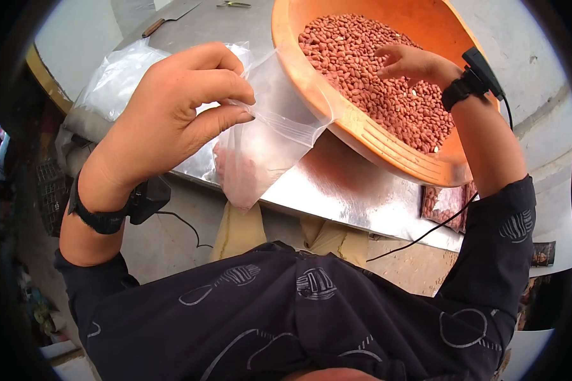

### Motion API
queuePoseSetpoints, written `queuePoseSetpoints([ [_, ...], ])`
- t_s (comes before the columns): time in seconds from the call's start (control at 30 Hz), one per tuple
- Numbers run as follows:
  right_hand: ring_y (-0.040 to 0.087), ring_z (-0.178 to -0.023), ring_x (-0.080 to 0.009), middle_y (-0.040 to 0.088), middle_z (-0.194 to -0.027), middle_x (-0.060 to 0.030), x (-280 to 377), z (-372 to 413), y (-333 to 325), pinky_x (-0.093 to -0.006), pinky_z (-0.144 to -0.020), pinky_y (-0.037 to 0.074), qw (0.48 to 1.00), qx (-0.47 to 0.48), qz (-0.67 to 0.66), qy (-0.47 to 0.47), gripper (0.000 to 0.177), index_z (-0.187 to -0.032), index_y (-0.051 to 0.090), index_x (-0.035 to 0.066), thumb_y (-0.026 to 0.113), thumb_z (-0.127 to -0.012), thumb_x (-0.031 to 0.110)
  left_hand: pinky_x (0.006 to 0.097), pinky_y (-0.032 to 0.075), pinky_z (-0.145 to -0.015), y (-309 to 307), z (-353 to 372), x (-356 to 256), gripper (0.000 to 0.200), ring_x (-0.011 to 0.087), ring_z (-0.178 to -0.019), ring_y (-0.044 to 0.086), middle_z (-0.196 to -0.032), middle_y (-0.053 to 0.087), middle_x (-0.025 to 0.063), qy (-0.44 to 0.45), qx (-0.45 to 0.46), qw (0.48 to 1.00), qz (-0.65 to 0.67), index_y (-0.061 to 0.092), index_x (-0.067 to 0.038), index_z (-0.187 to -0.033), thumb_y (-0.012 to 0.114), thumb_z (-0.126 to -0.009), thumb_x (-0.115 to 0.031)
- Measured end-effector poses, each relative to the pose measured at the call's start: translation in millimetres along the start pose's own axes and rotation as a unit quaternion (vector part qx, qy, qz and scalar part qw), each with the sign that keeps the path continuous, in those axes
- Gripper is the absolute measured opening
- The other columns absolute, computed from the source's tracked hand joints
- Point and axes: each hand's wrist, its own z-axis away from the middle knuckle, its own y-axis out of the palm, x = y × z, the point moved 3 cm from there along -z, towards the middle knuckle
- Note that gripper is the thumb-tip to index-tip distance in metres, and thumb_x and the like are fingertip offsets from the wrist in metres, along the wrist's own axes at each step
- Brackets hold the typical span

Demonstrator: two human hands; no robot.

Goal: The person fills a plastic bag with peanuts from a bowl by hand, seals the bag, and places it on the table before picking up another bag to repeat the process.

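My left hand [187, 101] pinches the top edge of a clear zip bag [270, 143] between thumb and fingers. The bag hangs over the near edge of the metal table, and something reddish shows faintly through its lower part. My right hand [413, 65] is over the orange basin [362, 130], just above or touching the peanuts [368, 70]; its fingers are slightly curled and apart, and I see nothing held in them. Red-skinned peanuts lie heaped in the basin.
A stack of clear plastic bags [117, 79] lies at the table's left. Behind it is a knife-like tool with a wooden handle [152, 27]. Filled peanut packs [443, 204] sit at the right by the table [356, 190] edge. A black cable [419, 233] runs from my right wrist.
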Motion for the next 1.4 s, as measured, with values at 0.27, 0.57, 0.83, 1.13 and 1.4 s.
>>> queuePoseSetpoints([
  [0.27, 0.052, -0.129, -0.0338, 0.046, -0.147, -0.0216, -23.3, -43.0, 12.3, -0.0481, -0.101, 0.049, 0.998, 0.001, 0.065, 0.004, 0.092, -0.155, 0.029, 0.014, 0.08, -0.08, 0.034, 0.0263, 0.049, -0.065, -1.3, -7.4, 9.6, 0.014, 0.017, -0.075, 0.059, -0.092, 0.06, 0.0068, 0.01, -0.059, 0.998, 0.009, 0.067, 0.0, -0.092, 0.073, -0.08, 0.002],
  [0.57, 0.054, -0.123, -0.0283, 0.054, -0.137, -0.0196, 22.1, -58.6, 68.9, -0.0348, -0.101, 0.046, 0.989, 0.043, -0.071, -0.122, 0.095, -0.154, 0.029, 0.007, 0.079, -0.082, 0.041, 0.0259, 0.047, -0.062, 6.5, -13.1, 10.9, 0.017, 0.0157, -0.069, 0.059, -0.085, 0.061, 0.0062, 0.037, -0.084, 0.996, -0.021, 0.069, -0.002, -0.096, 0.074, -0.08, 0.001],
  [0.83, 0.064, -0.067, -0.0155, 0.066, -0.078, -0.0064, 53.2, -7.9, 86.0, -0.0315, -0.063, 0.053, 0.975, 0.044, -0.063, -0.207, 0.025, -0.108, 0.064, 0.002, 0.065, -0.086, 0.014, 0.0255, 0.047, -0.064, 0.8, -10.0, 5.0, 0.021, 0.0148, -0.072, 0.056, -0.093, 0.06, 0.0064, 0.034, -0.084, 0.996, -0.024, 0.071, -0.003, -0.1, 0.074, -0.08, 0.003],
  [1.13, 0.046, -0.058, -0.0042, 0.05, -0.063, 0.0042, 55.4, 28.4, 46.2, -0.0247, -0.051, 0.037, 0.977, -0.023, -0.044, -0.205, 0.007, -0.086, 0.065, 0.004, 0.058, -0.086, 0.005, 0.0268, 0.051, -0.07, 10.8, -20.5, 7.6, 0.018, 0.015, -0.08, 0.058, -0.115, 0.062, 0.0064, 0.104, -0.117, 0.987, -0.038, 0.071, -0.003, -0.099, 0.072, -0.082, 0.003],
  [1.4, 0.056, -0.061, -0.0086, 0.061, -0.074, 0.0001, 154.1, 82.0, -4.7, -0.0228, -0.053, 0.044, 0.925, 0.042, -0.254, -0.279, 0.01, -0.099, 0.067, 0.003, 0.065, -0.092, 0.01, 0.0277, 0.051, -0.072, 13.0, -25.4, 4.1, 0.016, 0.0162, -0.083, 0.059, -0.105, 0.06, 0.0058, 0.098, -0.121, 0.988, -0.023, 0.071, -0.002, -0.099, 0.073, -0.083, 0.001],
])
